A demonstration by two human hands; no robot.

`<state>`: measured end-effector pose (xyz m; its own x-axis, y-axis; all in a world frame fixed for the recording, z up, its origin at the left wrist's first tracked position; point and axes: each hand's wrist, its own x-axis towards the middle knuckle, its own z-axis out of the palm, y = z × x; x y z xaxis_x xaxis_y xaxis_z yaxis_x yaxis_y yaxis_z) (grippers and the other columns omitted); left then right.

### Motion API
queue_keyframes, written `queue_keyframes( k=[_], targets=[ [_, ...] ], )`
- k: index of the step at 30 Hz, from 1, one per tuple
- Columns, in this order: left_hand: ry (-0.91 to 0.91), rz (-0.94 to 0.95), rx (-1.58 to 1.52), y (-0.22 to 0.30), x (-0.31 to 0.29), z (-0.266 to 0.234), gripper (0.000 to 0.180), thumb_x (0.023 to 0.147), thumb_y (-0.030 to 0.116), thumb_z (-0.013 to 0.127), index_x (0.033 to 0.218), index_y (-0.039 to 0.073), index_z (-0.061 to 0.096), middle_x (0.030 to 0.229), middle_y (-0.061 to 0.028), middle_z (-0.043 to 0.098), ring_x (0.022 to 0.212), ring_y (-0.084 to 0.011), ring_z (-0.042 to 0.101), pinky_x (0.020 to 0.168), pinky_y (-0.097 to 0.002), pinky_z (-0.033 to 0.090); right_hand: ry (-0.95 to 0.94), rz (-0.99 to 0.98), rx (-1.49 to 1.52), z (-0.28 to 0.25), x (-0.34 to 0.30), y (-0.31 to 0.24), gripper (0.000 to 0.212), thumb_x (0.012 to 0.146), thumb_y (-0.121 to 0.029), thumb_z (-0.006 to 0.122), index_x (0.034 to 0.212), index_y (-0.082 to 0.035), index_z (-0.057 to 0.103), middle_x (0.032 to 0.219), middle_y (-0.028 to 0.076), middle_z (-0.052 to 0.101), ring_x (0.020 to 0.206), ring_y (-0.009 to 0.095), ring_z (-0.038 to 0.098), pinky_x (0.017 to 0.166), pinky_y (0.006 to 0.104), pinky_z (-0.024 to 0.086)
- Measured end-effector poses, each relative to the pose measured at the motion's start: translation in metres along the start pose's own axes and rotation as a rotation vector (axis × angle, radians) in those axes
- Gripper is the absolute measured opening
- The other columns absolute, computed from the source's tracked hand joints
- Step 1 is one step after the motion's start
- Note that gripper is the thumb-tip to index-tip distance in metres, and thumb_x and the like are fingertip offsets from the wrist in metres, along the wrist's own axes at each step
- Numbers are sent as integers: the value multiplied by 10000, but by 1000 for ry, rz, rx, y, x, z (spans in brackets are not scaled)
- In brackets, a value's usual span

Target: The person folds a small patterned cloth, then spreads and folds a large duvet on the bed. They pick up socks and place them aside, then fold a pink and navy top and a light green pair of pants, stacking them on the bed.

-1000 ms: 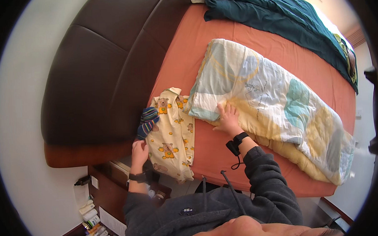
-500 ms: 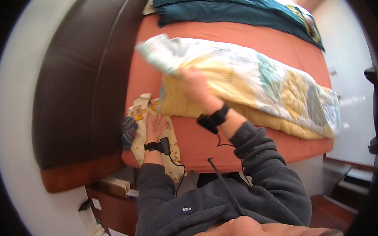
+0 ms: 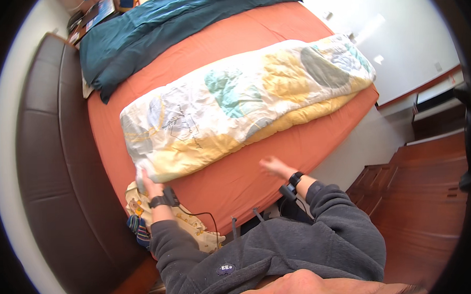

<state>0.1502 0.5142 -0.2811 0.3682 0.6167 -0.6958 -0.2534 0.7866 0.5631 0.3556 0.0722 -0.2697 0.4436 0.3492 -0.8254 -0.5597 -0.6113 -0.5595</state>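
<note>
If we tug the puffy white quilt with yellow, grey and mint patches (image 3: pixel 233 95) mid-frame, the rumpled cream bear-print cloth (image 3: pixel 135 201) could drag along, since they seem to meet at lower left. That quilt corner sits right at our left hand (image 3: pixel 153 187) — too blurry for us to tell if it's pinched. Our right hand (image 3: pixel 277 167) is empty, fingers loosely apart, centre-frame below the quilt.

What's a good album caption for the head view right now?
Left hand at the corner of a patterned quilt on a coral-sheeted bed, right hand apart from the quilt.
</note>
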Motion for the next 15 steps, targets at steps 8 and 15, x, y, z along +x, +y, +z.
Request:
queue_keyframes(
  k=[8,15],
  targets=[
    [-513,1223,945,126,-233,72,663,836,169,582,1362,-49,242,1366,-186,328,1213,-280,401,1022,-392,331,409,-326,535,-140,-67,-27,710,896,-348,544,1406,-43,154,1333,192,389,1105,268,505,859,374,438],
    [389,389,139,55,-211,-75,428,798,158,559,1169,-40,486,1133,-160,532,1019,-283,517,852,-432,439,649,-70,559,-188,-133,78,650,906,-310,526,1387,-20,198,1120,151,524,881,221,597,674,323,491]
  ],
)
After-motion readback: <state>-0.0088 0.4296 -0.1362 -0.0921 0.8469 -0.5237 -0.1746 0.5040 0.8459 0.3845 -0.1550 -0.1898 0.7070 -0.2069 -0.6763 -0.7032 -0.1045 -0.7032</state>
